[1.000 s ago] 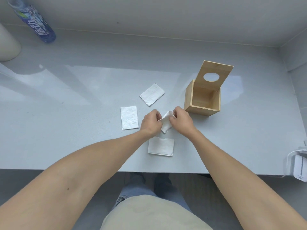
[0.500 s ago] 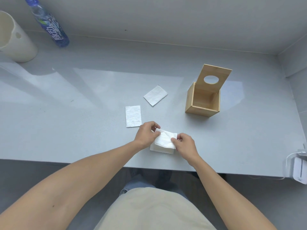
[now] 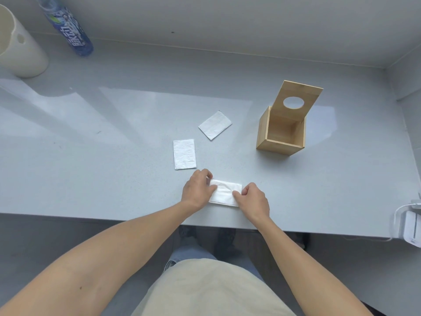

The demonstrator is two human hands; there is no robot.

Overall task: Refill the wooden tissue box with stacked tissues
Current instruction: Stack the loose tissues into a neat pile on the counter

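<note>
Both your hands are down on a folded tissue [image 3: 224, 194] near the front edge of the table [image 3: 114, 179], approx in front of your body. Your left hand [image 3: 197, 190] covers its left end, fingers curled in over the far-left corner, thumb laid on top. Your right hand [image 3: 251, 200] sits at its right end, fingertips pressed close together on the near-right corner. Neither hand is spread wide; can't tell whether you're pinching the tissue or just pressing it flat. It seems to lie on another sheet, w/ a thin edge showing along the near side, but can't tell how many layers.

Two more tissues lie loose beyond your hands: one [image 3: 184, 154] just past the left hand, long side running away from you, and a second one [image 3: 215, 125] further back and to the right, turned at an angle. They're apart from each other and from the one you're holding down.

The box [image 3: 280, 133] stands well to the right of those, open on top, inside looks empty. Its lid [image 3: 297, 100] w/ a round hole stands up at the box's far side, tilted back.

Back left corner: a bottle [image 3: 68, 28] w/ blue label and a cream cup [image 3: 18, 49].
</note>
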